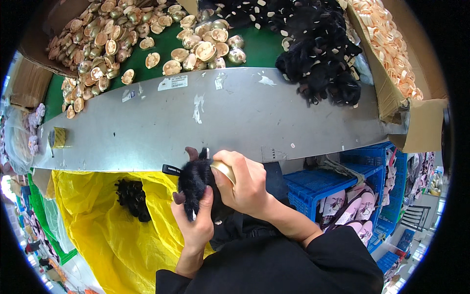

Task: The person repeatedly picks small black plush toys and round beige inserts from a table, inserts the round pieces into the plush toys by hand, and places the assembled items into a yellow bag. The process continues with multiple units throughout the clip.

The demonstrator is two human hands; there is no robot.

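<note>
My left hand (pixel 197 229) grips a small black plush piece (pixel 191 179) with brown horn- or ear-like tips, its thumb pressed along the fur. From the plush's left side sticks out a short black printed strap (pixel 171 170). A shiny gold half-shell (pixel 224 171) is in my right hand (pixel 247 186), closed round its outside. The shell's rim touches the right side of the plush, and its inside is hidden. Both hands are just off the near edge of the metal worktop (pixel 210 127).
Gold half-shells (pixel 198 49) lie heaped at the back left, black plush pieces (pixel 318 63) at the back right. A cardboard box (pixel 379 73) holds peach-coloured plastic parts (pixel 387 41). The yellow bag (pixel 98 245) below left contains black pieces (pixel 132 198). Blue crates (pixel 313 183) stand at right; tape (pixel 59 137) lies left.
</note>
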